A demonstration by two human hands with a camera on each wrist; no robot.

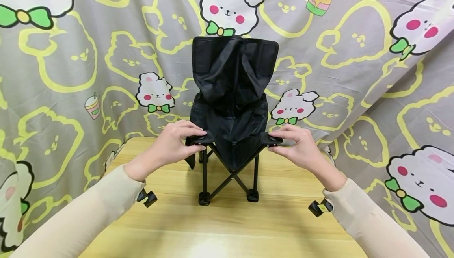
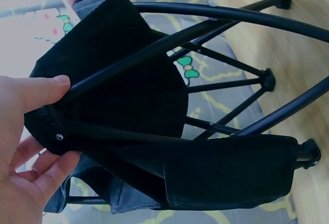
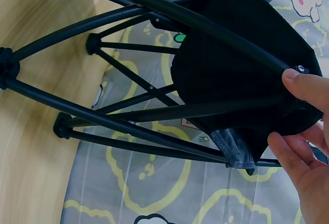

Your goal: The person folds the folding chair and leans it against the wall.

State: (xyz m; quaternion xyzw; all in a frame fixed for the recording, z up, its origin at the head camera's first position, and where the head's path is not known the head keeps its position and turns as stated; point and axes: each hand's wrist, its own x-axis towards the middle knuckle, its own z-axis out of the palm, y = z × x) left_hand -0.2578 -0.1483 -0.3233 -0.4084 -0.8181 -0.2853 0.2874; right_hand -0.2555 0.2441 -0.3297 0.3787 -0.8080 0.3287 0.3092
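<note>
A small black folding camp chair (image 1: 234, 124) stands unfolded and upright, its backrest (image 1: 216, 61) away from me. My left hand (image 1: 173, 141) pinches the seat's front left corner between thumb and fingers. On the opposite side, my right hand (image 1: 301, 147) grips the front right corner in the same way. The left wrist view shows the thumb by a dark tube (image 2: 139, 62) under the fabric, and a fabric flap (image 2: 231, 175) along the chair's side. In the right wrist view, the thumb presses near the upper end of a leg tube (image 3: 226, 34). Crossed front legs (image 1: 233, 174) end in black feet (image 1: 204, 198).
The chair stands on a light wooden table (image 1: 213, 226). Behind and at both sides hangs a grey curtain (image 1: 117, 17) with cartoon rabbits and yellow outlines, close to the chair's back. Small black devices (image 1: 147, 198) are strapped under the wrists.
</note>
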